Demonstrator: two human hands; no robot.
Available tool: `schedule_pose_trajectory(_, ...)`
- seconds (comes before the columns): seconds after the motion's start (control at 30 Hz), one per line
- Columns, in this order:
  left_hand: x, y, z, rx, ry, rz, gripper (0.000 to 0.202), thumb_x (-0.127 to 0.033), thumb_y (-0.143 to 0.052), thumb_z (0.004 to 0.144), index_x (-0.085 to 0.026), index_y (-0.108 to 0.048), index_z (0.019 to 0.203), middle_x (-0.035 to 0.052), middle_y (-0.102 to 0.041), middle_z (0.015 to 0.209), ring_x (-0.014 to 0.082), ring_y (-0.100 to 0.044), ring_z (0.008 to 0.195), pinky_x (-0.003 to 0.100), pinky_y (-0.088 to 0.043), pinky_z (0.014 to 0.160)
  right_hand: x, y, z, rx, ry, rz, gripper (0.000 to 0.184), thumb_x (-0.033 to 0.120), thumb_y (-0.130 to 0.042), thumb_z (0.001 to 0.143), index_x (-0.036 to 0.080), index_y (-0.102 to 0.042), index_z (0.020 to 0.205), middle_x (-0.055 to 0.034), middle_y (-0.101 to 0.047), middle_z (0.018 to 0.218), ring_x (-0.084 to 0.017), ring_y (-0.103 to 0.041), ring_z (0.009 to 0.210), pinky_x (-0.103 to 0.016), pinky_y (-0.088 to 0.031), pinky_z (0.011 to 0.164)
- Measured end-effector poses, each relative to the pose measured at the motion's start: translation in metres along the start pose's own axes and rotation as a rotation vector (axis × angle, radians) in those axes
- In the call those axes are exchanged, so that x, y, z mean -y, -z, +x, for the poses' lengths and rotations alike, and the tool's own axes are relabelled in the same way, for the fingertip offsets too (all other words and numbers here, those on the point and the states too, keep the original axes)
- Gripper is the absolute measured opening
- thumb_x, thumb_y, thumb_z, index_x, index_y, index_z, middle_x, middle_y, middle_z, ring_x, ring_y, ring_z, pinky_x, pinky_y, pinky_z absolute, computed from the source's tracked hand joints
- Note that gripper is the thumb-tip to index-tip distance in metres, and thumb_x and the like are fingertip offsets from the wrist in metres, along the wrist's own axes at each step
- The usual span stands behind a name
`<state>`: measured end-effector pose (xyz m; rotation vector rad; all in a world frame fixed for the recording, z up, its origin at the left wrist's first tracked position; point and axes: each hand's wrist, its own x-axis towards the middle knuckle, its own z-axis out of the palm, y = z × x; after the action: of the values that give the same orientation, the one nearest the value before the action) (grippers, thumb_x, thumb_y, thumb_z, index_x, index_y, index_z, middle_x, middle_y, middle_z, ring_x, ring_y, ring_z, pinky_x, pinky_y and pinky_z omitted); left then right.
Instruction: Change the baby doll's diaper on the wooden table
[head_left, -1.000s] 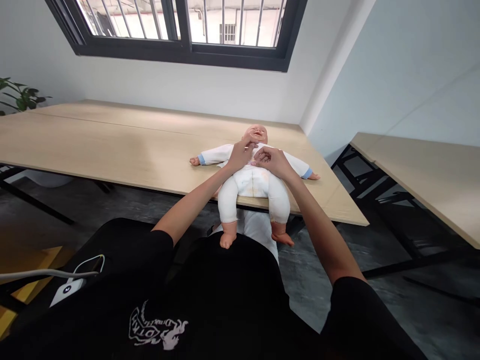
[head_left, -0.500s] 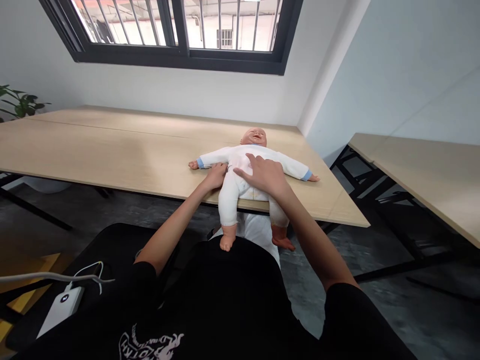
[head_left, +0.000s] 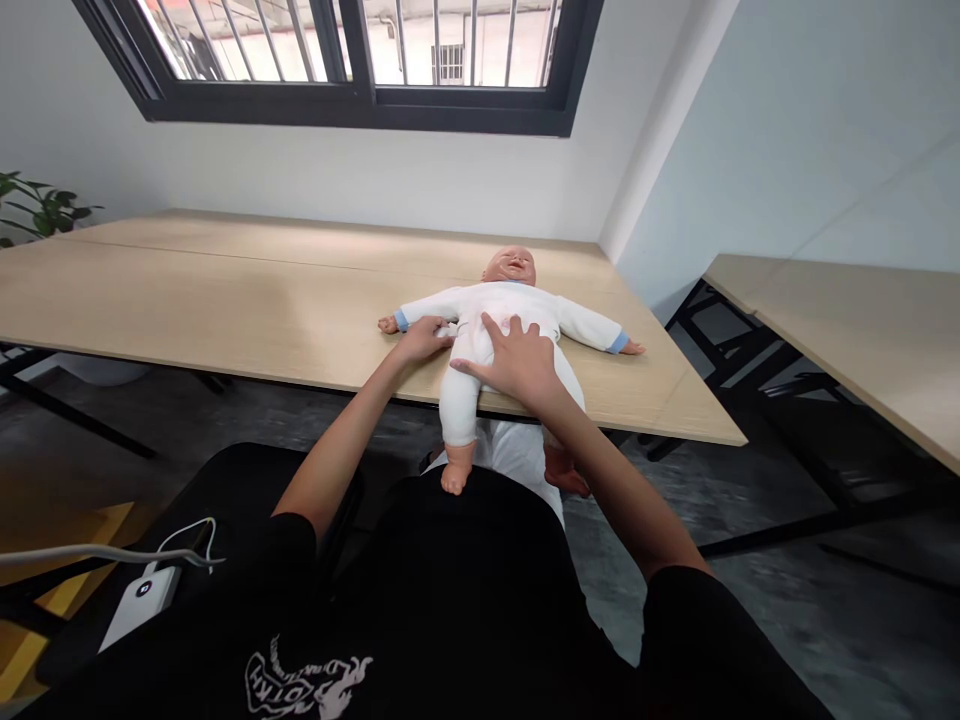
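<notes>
A baby doll point(head_left: 517, 300) in a white suit with blue cuffs lies on its back at the front edge of a long wooden table point(head_left: 225, 300). Its arms are spread and its legs hang over the edge. My right hand point(head_left: 517, 362) lies flat on the doll's belly with the fingers stretched out. My left hand point(head_left: 424, 338) rests on the table against the doll's side, under its arm, with the fingers partly curled on the white cloth.
A second wooden table point(head_left: 847, 330) stands to the right across a gap of dark floor. A potted plant point(head_left: 34, 205) is at the far left. A white power bank with a cable point(head_left: 142, 590) lies near my left side. A barred window is above.
Both hands have come down from the doll's neck and chest: the right now lies flat on the belly, the left rests at the doll's side by the arm.
</notes>
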<state>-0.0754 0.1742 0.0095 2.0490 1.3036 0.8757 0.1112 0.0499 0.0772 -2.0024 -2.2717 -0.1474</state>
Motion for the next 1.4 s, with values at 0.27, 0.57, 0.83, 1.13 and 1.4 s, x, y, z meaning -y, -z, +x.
schedule_pose_trajectory(0.27,-0.003,0.017,-0.008,0.032,0.014,-0.134,0.031,-0.046,-0.066,0.073,-0.017,-0.06,0.067,0.0029,-0.063,0.069,0.0137,-0.051,0.067,0.024,-0.039,0.065,0.003,0.001,-0.001,-0.01,0.033,0.004,0.09,0.083,-0.038,0.091,0.033,-0.019,0.163,-0.0241,-0.039,0.149,-0.046,-0.052,0.12,-0.054,-0.045,0.094)
schedule_pose_trajectory(0.57,-0.012,0.023,-0.027,0.016,0.095,-0.128,0.022,-0.028,-0.067,0.074,-0.016,-0.059,0.058,0.0001,-0.057,0.055,0.0107,-0.047,0.055,0.023,-0.036,0.06,0.006,-0.011,0.01,-0.076,0.126,-0.034,0.056,0.049,-0.034,0.103,0.035,-0.036,0.158,-0.0068,-0.009,0.168,-0.052,-0.023,0.147,-0.072,-0.027,0.111)
schedule_pose_trajectory(0.83,-0.032,0.037,-0.035,0.026,0.192,-0.223,0.025,-0.028,-0.072,0.075,-0.016,-0.057,0.06,-0.002,-0.053,0.054,0.0082,-0.043,0.052,0.021,-0.031,0.055,-0.001,-0.007,0.047,0.079,0.153,0.009,0.058,0.031,-0.026,0.103,0.022,-0.034,0.159,-0.0039,-0.015,0.167,-0.038,-0.015,0.155,-0.072,-0.016,0.119)
schedule_pose_trajectory(1.13,-0.05,0.072,-0.033,0.114,0.143,-0.292,0.038,-0.047,-0.08,0.07,-0.016,-0.059,0.064,0.0015,-0.054,0.058,0.0072,-0.039,0.05,0.023,-0.025,0.049,-0.02,-0.006,0.042,0.054,0.161,0.053,0.058,0.032,-0.024,0.103,0.024,-0.03,0.161,-0.0019,-0.015,0.167,-0.034,-0.018,0.155,-0.068,-0.018,0.121)
schedule_pose_trajectory(1.4,-0.078,0.008,-0.01,0.175,0.061,-0.476,0.047,-0.052,-0.084,0.066,-0.015,-0.055,0.059,0.0005,-0.054,0.057,0.0079,-0.046,0.056,0.023,-0.036,0.056,-0.008,-0.019,0.041,0.001,0.165,0.068,0.062,0.036,-0.023,0.104,0.022,-0.019,0.164,-0.0057,-0.016,0.167,-0.035,-0.014,0.155,-0.071,-0.01,0.121)
